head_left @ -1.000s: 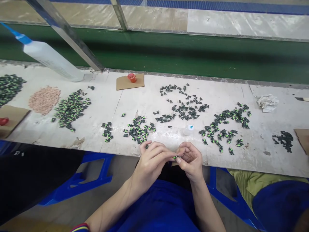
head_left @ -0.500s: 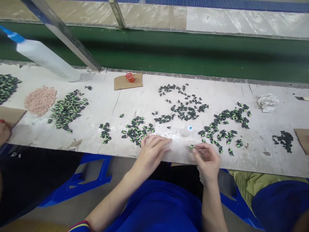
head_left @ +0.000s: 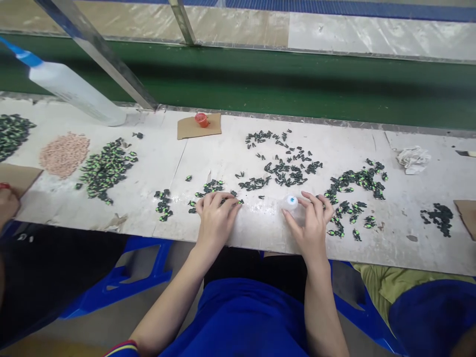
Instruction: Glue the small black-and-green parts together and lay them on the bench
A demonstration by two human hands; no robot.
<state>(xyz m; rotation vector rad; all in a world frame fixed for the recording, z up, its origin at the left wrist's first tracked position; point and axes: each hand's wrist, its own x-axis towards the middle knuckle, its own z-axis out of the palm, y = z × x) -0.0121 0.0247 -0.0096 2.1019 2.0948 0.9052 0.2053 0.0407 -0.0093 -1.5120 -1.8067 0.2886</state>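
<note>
1. At 11 o'clock my left hand (head_left: 215, 214) curls over the near heap of green-and-black pieces (head_left: 212, 185); whether it pinches one, I cannot tell.
2. At 1 o'clock my right hand (head_left: 311, 225) is half open, thumb and fingers around a small bottle (head_left: 291, 201); contact is unclear.
3. Toward 12, dark pieces (head_left: 290, 173) lie scattered.
4. At 11, a red cup (head_left: 202, 120) sits on cardboard (head_left: 188, 130).
5. Toward 10, a large bottle (head_left: 76, 91) bears print too blurred to read.
6. A green barrier (head_left: 275, 82) blocks 12.
</note>
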